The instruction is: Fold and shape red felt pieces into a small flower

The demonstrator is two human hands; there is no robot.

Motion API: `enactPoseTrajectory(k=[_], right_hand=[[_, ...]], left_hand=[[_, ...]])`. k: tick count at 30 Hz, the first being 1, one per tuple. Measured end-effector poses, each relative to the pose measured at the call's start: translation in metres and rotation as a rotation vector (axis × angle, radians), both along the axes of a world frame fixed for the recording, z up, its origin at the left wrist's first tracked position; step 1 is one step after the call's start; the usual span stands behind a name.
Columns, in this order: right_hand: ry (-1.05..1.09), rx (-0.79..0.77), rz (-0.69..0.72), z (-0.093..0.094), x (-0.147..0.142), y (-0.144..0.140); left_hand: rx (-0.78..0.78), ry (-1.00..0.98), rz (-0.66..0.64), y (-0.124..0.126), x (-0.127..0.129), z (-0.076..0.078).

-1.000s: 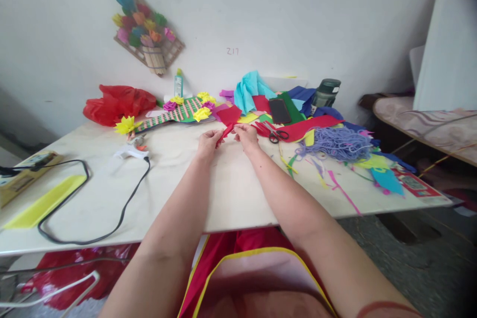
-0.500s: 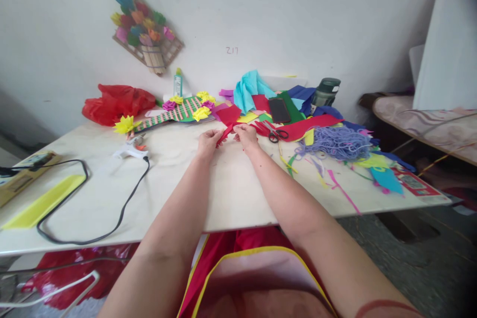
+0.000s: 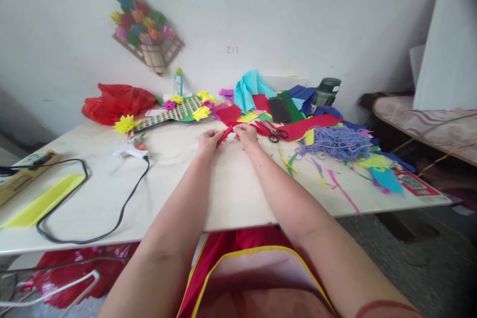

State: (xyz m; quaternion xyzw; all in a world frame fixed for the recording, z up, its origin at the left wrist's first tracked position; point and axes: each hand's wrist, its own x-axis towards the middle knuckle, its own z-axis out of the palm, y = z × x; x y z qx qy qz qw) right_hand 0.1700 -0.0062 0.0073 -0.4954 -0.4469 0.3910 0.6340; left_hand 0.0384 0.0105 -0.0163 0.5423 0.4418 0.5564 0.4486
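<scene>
Both hands pinch one small red paper strip (image 3: 224,133) between them, just above the pale table (image 3: 231,194): the left hand (image 3: 209,140) holds its near end with thumb and fingertips closed narrow, the right hand (image 3: 245,134) the far end likewise. It looks thin, light and floppy, likely to crease or tear, so grips close to a fold should suit it. Just right of the right hand lie red-handled scissors (image 3: 275,133); beyond them a tangle of soft lilac yarn (image 3: 337,142) and flat coloured paper scraps (image 3: 261,97). Well left of the left hand rests a white glue gun (image 3: 130,151) with its black cord.
</scene>
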Motion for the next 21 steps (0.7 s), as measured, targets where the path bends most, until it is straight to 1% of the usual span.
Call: enactPoseTrajectory(k=[13, 21], right_hand=[[-0.029, -0.015, -0.002, -0.0044, 0.0021, 0.0041], [-0.02, -0.018, -0.014, -0.005, -0.0002, 0.0042]], left_hand=[[0.001, 0.046, 0.013, -0.0032, 0.001, 0.0022], [-0.024, 0.018, 0.013, -0.0021, 0.0016, 0.0019]])
